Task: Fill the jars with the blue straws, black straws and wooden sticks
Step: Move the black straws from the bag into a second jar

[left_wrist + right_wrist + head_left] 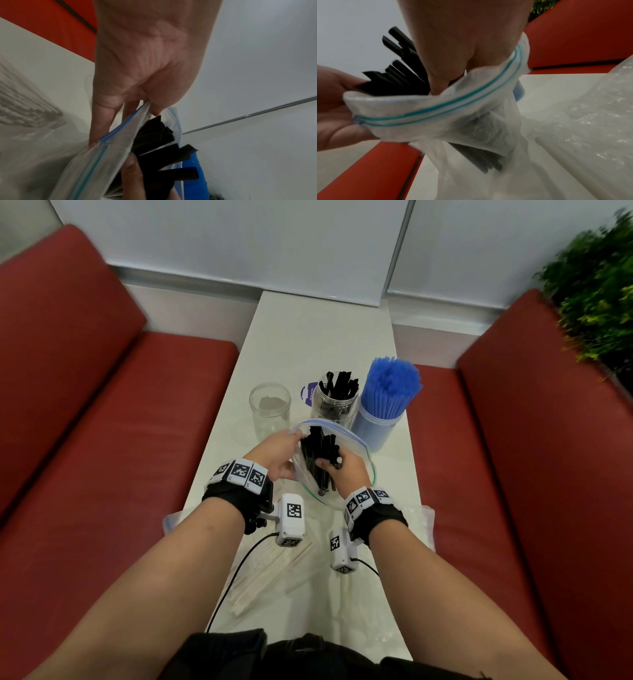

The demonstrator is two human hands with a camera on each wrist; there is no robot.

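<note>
A clear zip bag (356, 453) (109, 146) (471, 112) of black straws (318, 450) (154, 136) (397, 75) is held up over the white table (308, 337). My left hand (277, 453) (142, 67) pinches the bag's left rim. My right hand (342, 470) (453, 44) reaches into the bag's mouth and grips a bunch of the black straws. Behind stand an empty glass jar (270, 409), a jar partly filled with black straws (337, 398) and a jar packed with blue straws (387, 398). Wooden sticks (270, 570) lie in a bag near me.
Red bench seats (102, 440) flank the narrow table on both sides. A crumpled clear bag (421, 529) (583, 121) lies under my right wrist. A purple-and-white label (308, 393) lies behind the jars. A green plant (596, 285) stands at the far right.
</note>
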